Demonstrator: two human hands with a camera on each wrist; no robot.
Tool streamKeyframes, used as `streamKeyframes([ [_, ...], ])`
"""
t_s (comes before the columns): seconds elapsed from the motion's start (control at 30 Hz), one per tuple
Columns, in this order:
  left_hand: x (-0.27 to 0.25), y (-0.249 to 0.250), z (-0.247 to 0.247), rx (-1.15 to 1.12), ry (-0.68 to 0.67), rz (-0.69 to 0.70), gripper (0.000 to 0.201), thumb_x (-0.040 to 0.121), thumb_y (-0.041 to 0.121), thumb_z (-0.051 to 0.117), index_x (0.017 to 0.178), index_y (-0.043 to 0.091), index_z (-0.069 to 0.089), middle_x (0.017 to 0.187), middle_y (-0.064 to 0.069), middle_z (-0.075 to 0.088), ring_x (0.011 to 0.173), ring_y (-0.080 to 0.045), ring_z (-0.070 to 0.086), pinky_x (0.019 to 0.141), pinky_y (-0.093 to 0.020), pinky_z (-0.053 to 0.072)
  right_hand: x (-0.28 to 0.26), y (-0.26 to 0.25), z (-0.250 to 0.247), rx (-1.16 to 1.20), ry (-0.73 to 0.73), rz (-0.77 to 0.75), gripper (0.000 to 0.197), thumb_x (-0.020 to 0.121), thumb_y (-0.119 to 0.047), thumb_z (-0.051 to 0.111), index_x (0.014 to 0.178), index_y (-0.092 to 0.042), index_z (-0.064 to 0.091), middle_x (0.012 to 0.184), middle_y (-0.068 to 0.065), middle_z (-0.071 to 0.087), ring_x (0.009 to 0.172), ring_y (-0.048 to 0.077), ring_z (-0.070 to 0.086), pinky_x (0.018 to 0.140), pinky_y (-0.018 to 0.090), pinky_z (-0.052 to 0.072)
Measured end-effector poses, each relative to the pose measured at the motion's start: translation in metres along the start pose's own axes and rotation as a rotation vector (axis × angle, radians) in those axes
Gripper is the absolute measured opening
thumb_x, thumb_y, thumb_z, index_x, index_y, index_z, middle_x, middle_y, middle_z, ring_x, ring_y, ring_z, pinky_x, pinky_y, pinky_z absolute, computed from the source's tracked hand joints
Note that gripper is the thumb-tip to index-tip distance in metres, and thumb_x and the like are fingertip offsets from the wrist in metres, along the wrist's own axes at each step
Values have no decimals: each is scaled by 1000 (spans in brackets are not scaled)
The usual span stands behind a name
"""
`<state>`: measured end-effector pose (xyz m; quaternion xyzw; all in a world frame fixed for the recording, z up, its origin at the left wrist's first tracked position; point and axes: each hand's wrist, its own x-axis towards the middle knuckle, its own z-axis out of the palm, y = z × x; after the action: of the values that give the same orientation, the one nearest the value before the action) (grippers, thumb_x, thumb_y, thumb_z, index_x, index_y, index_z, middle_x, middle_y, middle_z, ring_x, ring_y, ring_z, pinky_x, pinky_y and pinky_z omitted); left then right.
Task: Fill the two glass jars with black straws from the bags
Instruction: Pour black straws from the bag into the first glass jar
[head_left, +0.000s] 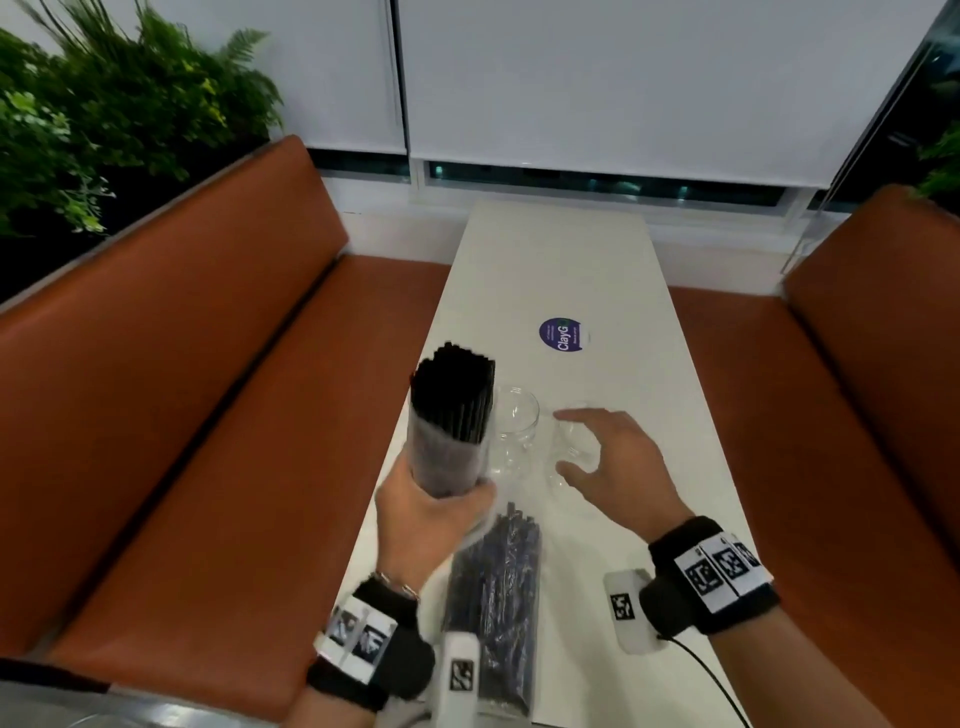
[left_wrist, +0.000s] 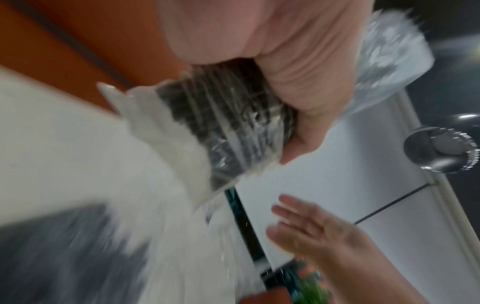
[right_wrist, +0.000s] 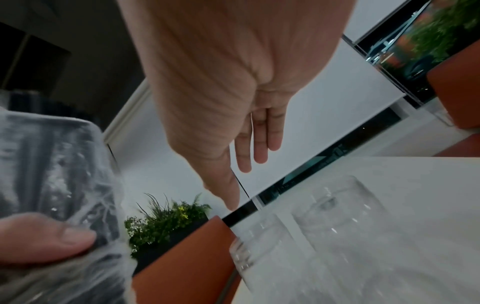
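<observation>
Clear glass jars (head_left: 514, 426), crinkly plastic bag (head_left: 447, 457)

Two glass jars (head_left: 515, 422) (head_left: 570, 451); two straw bags (head_left: 451, 431) (head_left: 493, 603); two hands (head_left: 423, 512) (head_left: 618, 457).

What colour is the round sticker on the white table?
Dark purple round sticker with white lettering; head view shows it best.

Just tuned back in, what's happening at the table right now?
A person is restocking straws. Their left hand grips an opened bag of black straws, held upright above the white table with the straws poking out of the top. The right hand is open, reaching over the right glass jar without clearly gripping it. The left glass jar stands beside it; both jars look empty. A second bag of straws lies flat on the table nearer the person.
</observation>
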<state>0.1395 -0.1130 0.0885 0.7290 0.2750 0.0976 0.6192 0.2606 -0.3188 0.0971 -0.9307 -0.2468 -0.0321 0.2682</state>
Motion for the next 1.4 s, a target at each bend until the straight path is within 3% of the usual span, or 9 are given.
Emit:
streamKeyframes([
  [0.1, 41, 31, -34, 501, -53, 75, 49, 65, 22, 92, 103, 30, 62, 89, 7, 74, 65, -8, 74, 47, -20, 58, 29, -10, -3, 14, -11, -17, 76, 80, -23, 86, 147, -29, 51, 138, -6, 65, 125, 18, 56, 100, 29, 47],
  [0.27, 91, 47, -38, 1320, -162, 103, 56, 68, 40, 86, 116, 27, 60, 87, 8, 63, 79, -16, 67, 67, -28, 56, 75, -27, 14, -103, -163, -92, 104, 73, -29, 91, 158, -30, 31, 144, 3, 58, 127, 26, 53, 106, 39, 47],
  [0.47, 122, 65, -11, 1529, -258, 161, 50, 71, 33, 87, 115, 23, 65, 91, 6, 67, 82, -17, 68, 74, -30, 59, 108, -33, 52, -85, -342, -108, 129, 56, -39, 100, 160, -29, 26, 158, 4, 45, 144, 27, 42, 120, 42, 36],
  [0.7, 143, 94, 2, 1633, -396, 147, 54, 65, 39, 90, 110, 17, 70, 93, 1, 74, 80, -20, 72, 78, -33, 63, 131, -18, 84, 25, -324, 17, 107, 48, -48, 99, 141, -29, 48, 143, -2, 58, 141, 25, 48, 116, 43, 43],
  [0.8, 152, 105, 1, 1612, -444, 147, 69, 65, 49, 91, 121, 19, 66, 103, 0, 74, 88, -21, 72, 84, -37, 63, 137, -16, 85, 41, -343, 78, 109, 55, -41, 98, 149, -21, 47, 153, 5, 50, 148, 28, 40, 120, 43, 37],
  [0.9, 155, 117, -6, 1584, -422, 172, 90, 58, 68, 87, 133, 26, 58, 111, 3, 72, 97, -21, 71, 90, -41, 60, 139, -12, 88, 86, -357, 135, 106, 56, -44, 97, 146, -20, 47, 136, 2, 57, 127, 27, 56, 106, 41, 49],
  [1.13, 147, 139, -81, 1279, -102, 151, 126, 44, 97, 70, 149, 34, 42, 131, 6, 71, 115, -20, 69, 103, -47, 51, 138, 1, 93, 218, -375, 207, 85, 58, -46, 97, 127, -24, 53, 122, -3, 61, 109, 21, 62, 92, 38, 53],
  [1.27, 138, 94, -93, 625, -3, 32, 90, 65, 77, 80, 137, 26, 58, 121, 6, 70, 111, -18, 68, 95, -40, 57, 133, 2, 104, 239, -321, 232, 80, 57, -50, 95, 120, -23, 54, 118, -3, 57, 105, 21, 60, 90, 38, 54],
  [1.4, 138, 62, -54, 179, 152, 99, 58, 81, 64, 77, 125, 29, 66, 118, 10, 69, 113, -16, 68, 91, -38, 59, 131, 0, 113, 268, -279, 232, 74, 57, -49, 93, 114, -22, 53, 114, -3, 54, 104, 23, 57, 88, 40, 53],
])
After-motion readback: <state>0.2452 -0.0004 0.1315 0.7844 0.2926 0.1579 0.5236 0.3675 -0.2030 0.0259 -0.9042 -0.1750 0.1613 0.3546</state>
